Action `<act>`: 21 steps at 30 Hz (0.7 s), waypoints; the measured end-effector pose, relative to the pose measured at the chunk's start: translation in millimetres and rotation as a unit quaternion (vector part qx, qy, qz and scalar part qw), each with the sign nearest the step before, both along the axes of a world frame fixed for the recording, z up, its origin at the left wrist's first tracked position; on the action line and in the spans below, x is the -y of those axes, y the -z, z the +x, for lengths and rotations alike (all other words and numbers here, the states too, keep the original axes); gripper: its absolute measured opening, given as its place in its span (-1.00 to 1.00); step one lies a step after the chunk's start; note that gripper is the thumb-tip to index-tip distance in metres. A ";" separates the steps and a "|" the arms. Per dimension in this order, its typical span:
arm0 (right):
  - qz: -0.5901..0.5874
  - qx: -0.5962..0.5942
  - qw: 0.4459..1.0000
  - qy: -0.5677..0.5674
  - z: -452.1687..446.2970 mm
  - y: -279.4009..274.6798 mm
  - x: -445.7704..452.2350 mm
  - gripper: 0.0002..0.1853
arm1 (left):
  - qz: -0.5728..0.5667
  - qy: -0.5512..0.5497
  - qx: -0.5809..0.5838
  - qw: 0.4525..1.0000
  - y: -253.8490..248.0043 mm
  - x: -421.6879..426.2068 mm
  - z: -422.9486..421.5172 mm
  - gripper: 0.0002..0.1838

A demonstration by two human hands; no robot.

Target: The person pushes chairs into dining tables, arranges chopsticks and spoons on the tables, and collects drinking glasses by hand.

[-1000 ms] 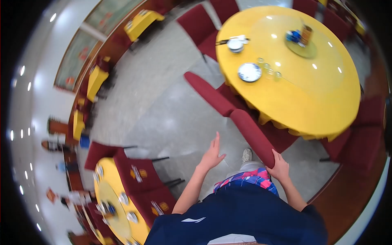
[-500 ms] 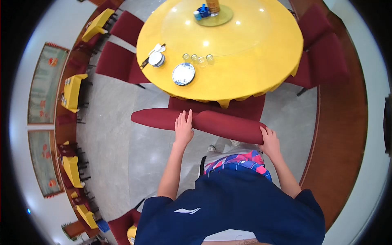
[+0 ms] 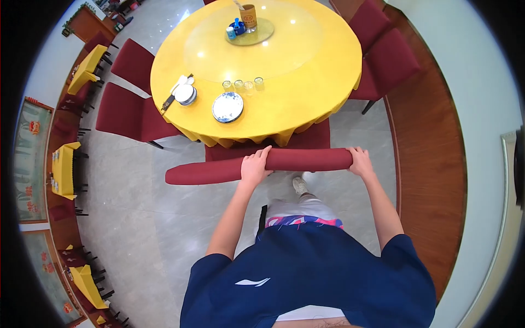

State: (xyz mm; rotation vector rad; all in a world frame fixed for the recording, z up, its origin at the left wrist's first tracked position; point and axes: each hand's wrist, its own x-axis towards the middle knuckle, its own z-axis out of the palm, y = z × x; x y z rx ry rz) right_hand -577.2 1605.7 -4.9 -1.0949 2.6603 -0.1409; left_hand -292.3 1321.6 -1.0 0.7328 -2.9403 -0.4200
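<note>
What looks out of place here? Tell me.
The near left chair back looks slightly askew, angled against the neighbouring chair back between left hand and right hand. No spill or damage shows on the yellow table.

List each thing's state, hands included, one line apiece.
Yellow round tablecloth, spread, edge hanging in folds
Maroon fabric chair, upright, seat partly under the tablecloth
Left hand, gripping the chair's inner top corner
Right hand, gripping its outer top corner
Blue-and-white round plates, stacked
Small clear glasses, in a row, contents unclear
Brown cylindrical holder, upright, something sticking out
</note>
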 end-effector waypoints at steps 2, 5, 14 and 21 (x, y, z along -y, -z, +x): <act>0.002 0.001 1.000 0.004 -0.9 3.8 1.5 -0.23 | -0.005 0.009 -0.021 1.000 8.6 1.4 1.5 -0.14; 0.004 0.008 1.000 -0.011 -6.1 7.0 -2.6 -0.18 | -0.014 -0.002 -0.033 0.999 10.5 -0.3 0.0 -0.24; 0.064 0.017 0.997 -0.050 -10.4 -13.9 -2.8 -0.30 | 0.018 -0.013 0.028 0.999 24.7 -1.4 -14.5 -0.48; 0.067 0.018 0.996 -0.064 4.7 -11.5 -26.3 -0.43 | -0.023 0.067 0.064 0.995 15.1 -14.2 -2.2 -0.48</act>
